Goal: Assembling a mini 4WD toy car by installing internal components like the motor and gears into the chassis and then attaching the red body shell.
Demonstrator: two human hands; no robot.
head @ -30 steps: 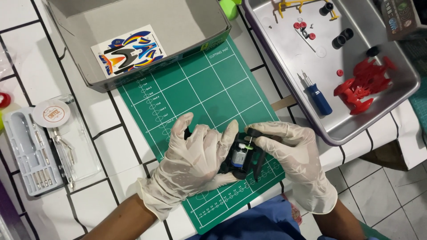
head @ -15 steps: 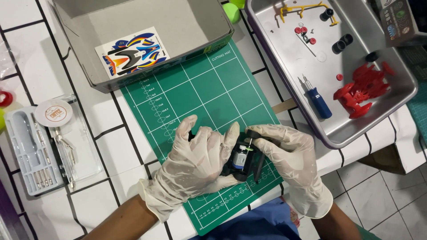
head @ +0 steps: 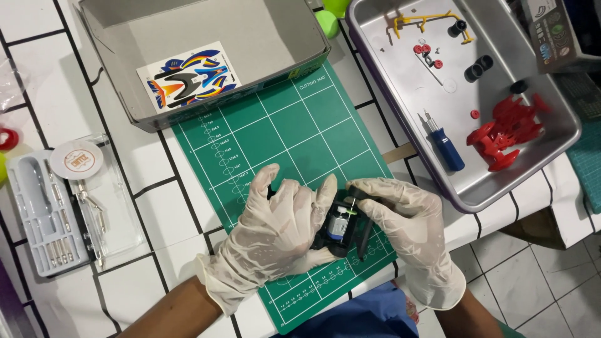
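A small black toy car frame point(head: 341, 228) is held by two gloved hands.

It is gripped between the left hand point(head: 275, 231) and the right hand point(head: 407, 225), with a green mat point(head: 282, 131) lying under both hands.

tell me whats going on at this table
A person in pale gloves is working over a green cutting mat. The left hand grips a small black toy-car chassis with a silver motor in it, while the right hand presses at its top edge with the fingertips. To the right, a metal tray holds a red car body, a blue-handled screwdriver and small wheels. A grey box with a sticker sheet sits above the mat, and a tool case lies at left.
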